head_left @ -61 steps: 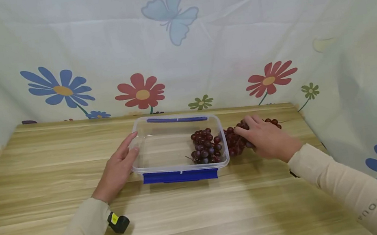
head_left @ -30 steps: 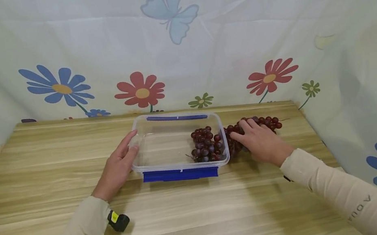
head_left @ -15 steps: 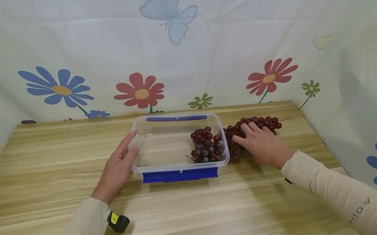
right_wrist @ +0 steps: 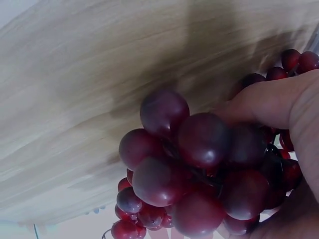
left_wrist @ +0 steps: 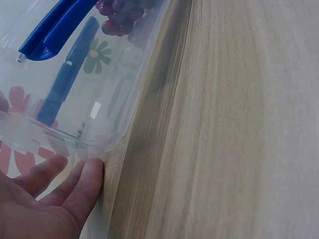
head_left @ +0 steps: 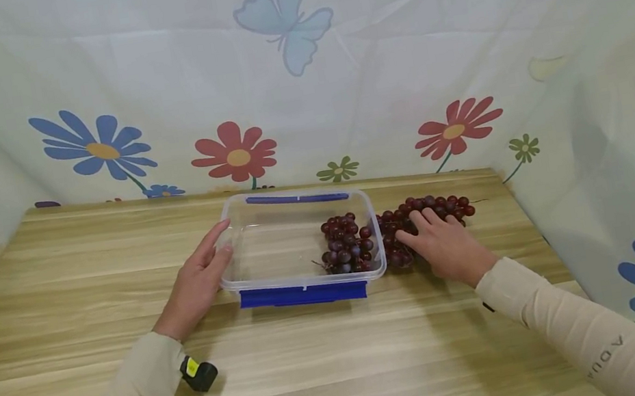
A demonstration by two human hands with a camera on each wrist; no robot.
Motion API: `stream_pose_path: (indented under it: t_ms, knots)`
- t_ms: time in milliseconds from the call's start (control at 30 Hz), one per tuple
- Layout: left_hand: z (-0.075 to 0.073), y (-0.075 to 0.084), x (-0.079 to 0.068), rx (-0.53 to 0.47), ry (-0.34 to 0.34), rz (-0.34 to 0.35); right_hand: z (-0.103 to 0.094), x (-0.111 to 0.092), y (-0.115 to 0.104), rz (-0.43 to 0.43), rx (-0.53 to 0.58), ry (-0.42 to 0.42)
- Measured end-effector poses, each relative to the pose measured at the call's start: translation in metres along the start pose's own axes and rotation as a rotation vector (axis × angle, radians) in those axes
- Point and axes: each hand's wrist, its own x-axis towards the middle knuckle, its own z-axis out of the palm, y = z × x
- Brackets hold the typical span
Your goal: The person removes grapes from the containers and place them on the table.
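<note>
A clear plastic food container (head_left: 281, 281) with blue side clips stands lidless on the table. At its right end lies a bunch of dark red grapes (head_left: 342, 244). My left hand (head_left: 197, 286) rests against the container's left wall with its fingers extended; in the left wrist view the fingertips (left_wrist: 92, 172) touch the plastic. Just right of the container, my right hand (head_left: 448, 245) holds part of the loose grapes (head_left: 398, 218) on the table. Thumb and fingers reach round a cluster of grapes (right_wrist: 199, 149) in the right wrist view; some fingertips are hidden there.
The wood-grain table (head_left: 321, 377) runs back to a cloth backdrop (head_left: 392, 41) printed with flowers and a butterfly. A side cloth hangs close to the table's right edge. A black wrist camera (head_left: 201, 374) sits under the left sleeve.
Over the two seconds my right hand has shifted slightly nearer to me, showing more of the grapes behind its fingers. The left hand and the container have stayed put.
</note>
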Motion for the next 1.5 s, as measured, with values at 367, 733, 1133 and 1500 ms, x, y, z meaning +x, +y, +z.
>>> stream_pose_path:
  t_ms: [367,733,1133,1500]
  knots:
    - [0.001,-0.002,0.002,0.008,0.002,-0.007,0.006,-0.002,-0.003,0.012,-0.068,-0.022]
    - [0.001,0.000,0.001,0.010,0.000,-0.012,0.014,-0.008,-0.004,0.016,-0.131,0.006]
    - [0.001,0.001,0.000,0.006,0.003,-0.017,0.009,-0.015,0.001,0.052,0.024,-0.003]
    - [0.001,0.002,0.000,-0.001,0.008,-0.021,0.010,-0.029,0.023,0.195,0.228,0.046]
